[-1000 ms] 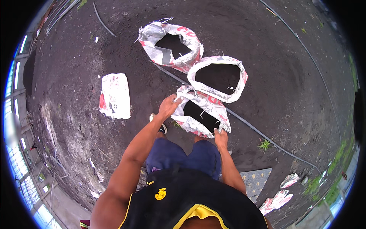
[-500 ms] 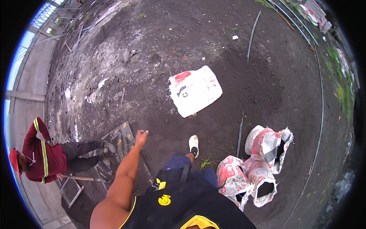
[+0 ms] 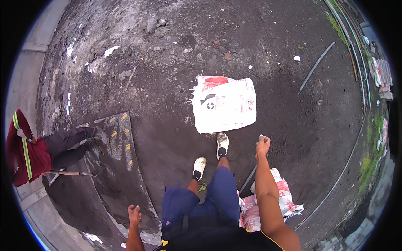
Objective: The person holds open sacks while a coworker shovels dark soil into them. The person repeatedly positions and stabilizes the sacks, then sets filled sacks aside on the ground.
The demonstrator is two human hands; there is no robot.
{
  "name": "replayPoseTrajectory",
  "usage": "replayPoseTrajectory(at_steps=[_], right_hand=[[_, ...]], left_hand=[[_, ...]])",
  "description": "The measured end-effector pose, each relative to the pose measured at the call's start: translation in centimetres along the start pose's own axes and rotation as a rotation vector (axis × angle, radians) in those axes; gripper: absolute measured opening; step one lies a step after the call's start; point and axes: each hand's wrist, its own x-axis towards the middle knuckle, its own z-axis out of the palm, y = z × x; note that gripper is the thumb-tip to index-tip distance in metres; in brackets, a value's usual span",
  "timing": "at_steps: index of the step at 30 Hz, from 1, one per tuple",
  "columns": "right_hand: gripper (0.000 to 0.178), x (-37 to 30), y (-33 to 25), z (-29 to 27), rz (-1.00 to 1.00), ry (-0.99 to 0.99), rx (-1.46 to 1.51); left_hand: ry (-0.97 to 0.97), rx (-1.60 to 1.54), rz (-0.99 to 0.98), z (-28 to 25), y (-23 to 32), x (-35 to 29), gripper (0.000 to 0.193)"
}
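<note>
My right hand (image 3: 262,145) hangs ahead of my body, its fingers curled in and nothing visible in them. It is nearest to a flat white woven sack (image 3: 226,111) with red patches and a frayed left edge, lying on the dark soil, but does not touch it. Low on the left, my left hand (image 3: 134,214) is loosely bent with fingers apart, holding nothing, over the edge of a dark board (image 3: 121,184). Several filled white-and-red sacks (image 3: 284,192) stand to my right, partly hidden behind my right arm.
At the left, a person in a maroon top (image 3: 29,154) stands by the board, near a wooden-handled tool (image 3: 69,172). A grey pipe (image 3: 317,67) lies at the far right. Long pipes (image 3: 356,54) run along the right side. Rubble (image 3: 153,25) is scattered at the far left.
I have stepped forward, and the flat sack is now just ahead of my feet. My left hand has swung back and down. My right hand has come into view.
</note>
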Motion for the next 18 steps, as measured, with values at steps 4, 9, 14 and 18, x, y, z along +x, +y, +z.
replayPoseTrajectory(at_steps=[4, 9, 14, 18], right_hand=[[0.028, 7.2, 7.5, 12.3, 0.43, -0.209, -0.16], [0.031, 12.5, 22.5, 22.0, 0.594, -0.44, -0.295], [0.039, 17.5, 32.2, 29.1, 0.686, -0.082, -0.053], [0.041, 21.2, 34.7, 31.6, 0.803, 0.099, 0.216]], left_hand=[[0.017, -0.165, -0.278, 1.1, -7.8, -11.1, 0.041], [0.105, -0.002, -0.613, -1.0, -12.0, -25.7, 0.061], [0.443, 0.009, -0.892, 2.4, -9.6, -33.6, 0.051], [0.447, -0.077, -0.893, 5.1, -9.5, -35.3, 0.051]])
